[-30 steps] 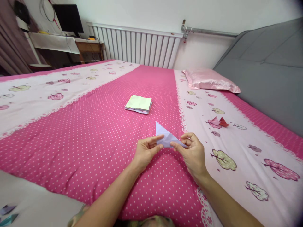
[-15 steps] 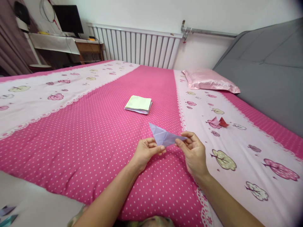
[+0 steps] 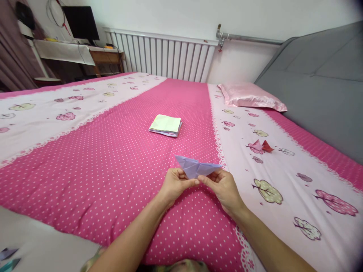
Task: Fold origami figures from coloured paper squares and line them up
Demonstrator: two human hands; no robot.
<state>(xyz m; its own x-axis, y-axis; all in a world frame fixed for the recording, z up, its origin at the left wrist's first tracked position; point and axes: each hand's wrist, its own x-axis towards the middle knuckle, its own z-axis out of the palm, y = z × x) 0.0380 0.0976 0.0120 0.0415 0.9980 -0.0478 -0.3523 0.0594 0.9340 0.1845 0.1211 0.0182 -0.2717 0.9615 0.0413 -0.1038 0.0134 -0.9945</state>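
Observation:
A folded piece of lilac origami paper [image 3: 193, 167] is held up above the pink bedspread, with a pointed tip out to each side and a crease near its middle. My left hand [image 3: 176, 185] pinches its lower left edge, thumb in front and fingers behind. On the lower right edge, my right hand [image 3: 221, 185] closes with its thumb in front too. The two thumb tips nearly meet at the bottom of the paper. Beyond the hands lies a stack of square paper [image 3: 165, 124], pale yellow on top.
Pink and red folded paper pieces [image 3: 262, 146] sit to the right on the bedspread [image 3: 113, 158]. Purple and teal folded pieces [image 3: 10, 258] are at the lower left on a grey surface. A pink pillow [image 3: 252, 97] lies by the grey headboard [image 3: 317, 79].
My right hand has slid from the paper's right tip inward to its bottom middle. The lilac paper has turned more level, its left tip lower. My left hand keeps its pinch.

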